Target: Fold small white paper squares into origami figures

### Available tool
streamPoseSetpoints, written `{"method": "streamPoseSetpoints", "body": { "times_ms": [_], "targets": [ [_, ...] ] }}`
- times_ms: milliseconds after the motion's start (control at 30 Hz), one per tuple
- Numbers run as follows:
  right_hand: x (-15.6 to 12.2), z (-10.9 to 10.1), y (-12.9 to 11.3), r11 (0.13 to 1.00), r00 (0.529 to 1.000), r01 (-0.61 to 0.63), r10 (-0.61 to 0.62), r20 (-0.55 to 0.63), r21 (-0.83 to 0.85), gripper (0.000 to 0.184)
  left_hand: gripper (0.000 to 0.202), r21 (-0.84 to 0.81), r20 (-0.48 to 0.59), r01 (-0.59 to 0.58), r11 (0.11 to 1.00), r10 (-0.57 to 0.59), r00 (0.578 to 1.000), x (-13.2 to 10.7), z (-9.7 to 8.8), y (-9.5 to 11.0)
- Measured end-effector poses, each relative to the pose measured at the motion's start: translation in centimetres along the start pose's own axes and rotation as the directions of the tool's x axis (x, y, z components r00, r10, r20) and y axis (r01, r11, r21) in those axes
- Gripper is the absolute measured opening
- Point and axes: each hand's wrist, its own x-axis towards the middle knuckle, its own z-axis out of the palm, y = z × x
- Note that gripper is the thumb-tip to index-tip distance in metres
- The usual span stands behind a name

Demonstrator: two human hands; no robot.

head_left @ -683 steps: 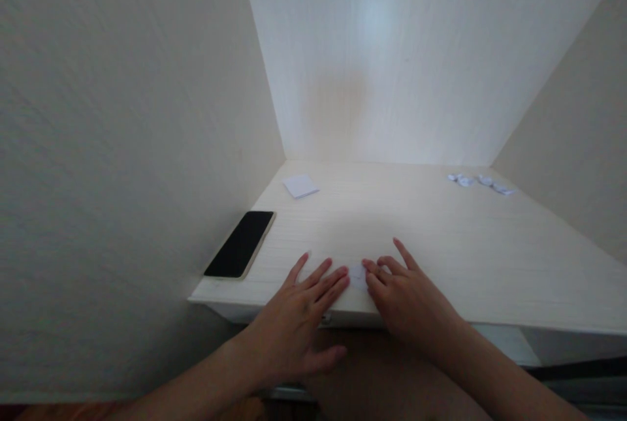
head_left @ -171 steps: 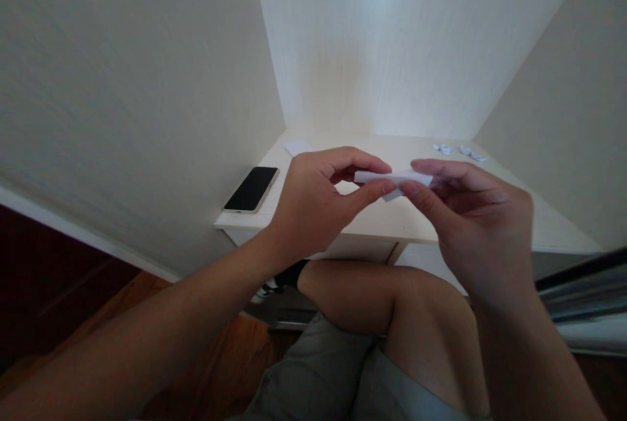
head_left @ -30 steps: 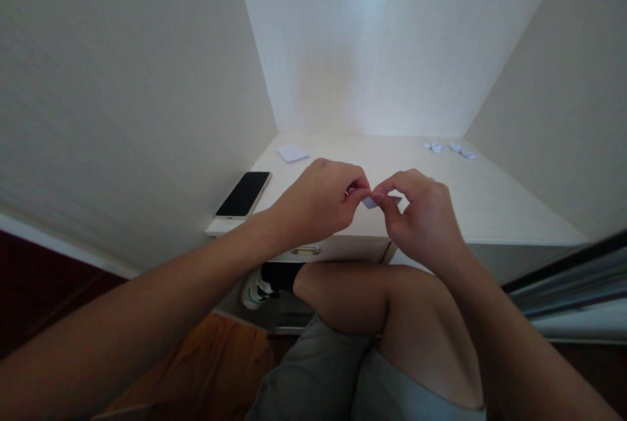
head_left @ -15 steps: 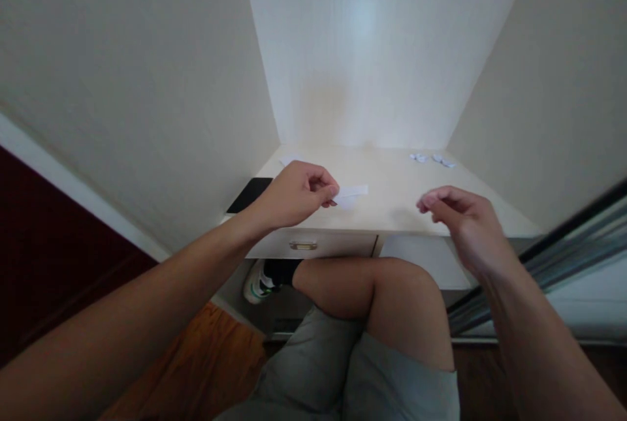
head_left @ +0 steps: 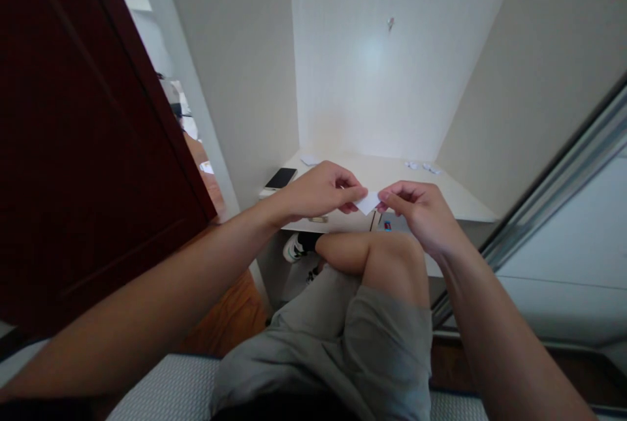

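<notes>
Between my two hands a small piece of white paper [head_left: 368,203] is held up in front of the desk's near edge. My left hand [head_left: 337,189] pinches its left side between thumb and fingers. On the other side, my right hand [head_left: 411,202] grips the paper's right end with thumb and fingertips. The lower part of the paper hangs to a point, looking bent or folded; its upper part is partly hidden by the fingers. Several small folded white paper pieces [head_left: 431,168] lie at the back right of the white desk [head_left: 362,163].
A dark phone [head_left: 281,178] lies at the desk's left end, with white paper [head_left: 309,160] behind it. Under the desktop are a drawer with a metal handle [head_left: 318,219] and an open compartment holding a small blue-red item [head_left: 387,226]. Walls flank the desk; a dark red door [head_left: 88,147] stands left.
My right hand has moved left and taken hold of the paper, which was a flat strip in my left hand alone. The paper is now bent. The view has shifted, showing more door.
</notes>
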Motion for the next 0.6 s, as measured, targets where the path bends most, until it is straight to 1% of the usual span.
{"method": "streamPoseSetpoints", "body": {
  "times_ms": [67, 167, 233, 300, 367, 467, 533, 600],
  "targets": [
    [-1.2, 0.0, -0.8, 1.000, 1.000, 0.019, -0.019, 0.002, 0.002, 0.021, 0.016, -0.038, 0.005, 0.008, 0.999, -0.008, 1.000, -1.2, 0.8, 0.9],
    [-2.7, 0.0, -1.7, 1.000, 1.000, 0.020, -0.020, 0.003, 0.023, 0.019, 0.015, -0.005, -0.031, -0.032, 0.999, 0.032, 0.999, -2.3, 1.8, 1.8],
    [-3.3, -0.1, -2.0, 1.000, 1.000, -0.001, 0.001, -0.014, 0.026, 0.020, 0.017, 0.068, -0.058, -0.077, 0.995, 0.081, 0.995, -2.6, 2.2, 2.0],
    [-3.7, -0.1, -2.1, 0.999, 0.997, -0.049, 0.050, -0.053, 0.019, 0.023, 0.017, 0.197, -0.104, -0.135, 0.971, 0.157, 0.982, -2.7, 2.6, 1.9],
    [-3.7, -0.1, -1.9, 0.996, 0.989, -0.088, 0.090, -0.117, 0.020, 0.028, 0.017, 0.327, -0.171, -0.180, 0.928, 0.245, 0.954, -2.7, 3.0, 1.7],
    [-3.2, 0.4, -1.1, 0.996, 0.959, -0.080, 0.091, -0.267, 0.051, 0.038, 0.016, 0.448, -0.274, -0.199, 0.871, 0.346, 0.897, -2.5, 3.8, 1.4],
    [-2.6, 1.3, -0.6, 0.988, 0.932, -0.081, 0.121, -0.342, 0.129, 0.043, 0.019, 0.519, -0.308, -0.209, 0.829, 0.409, 0.859, -2.3, 4.4, 1.0],
    [-2.0, 2.4, -0.2, 0.960, 0.925, -0.074, 0.166, -0.340, 0.270, 0.044, 0.022, 0.564, -0.319, -0.223, 0.795, 0.458, 0.829, -2.2, 4.9, 0.2]
  ]
}}
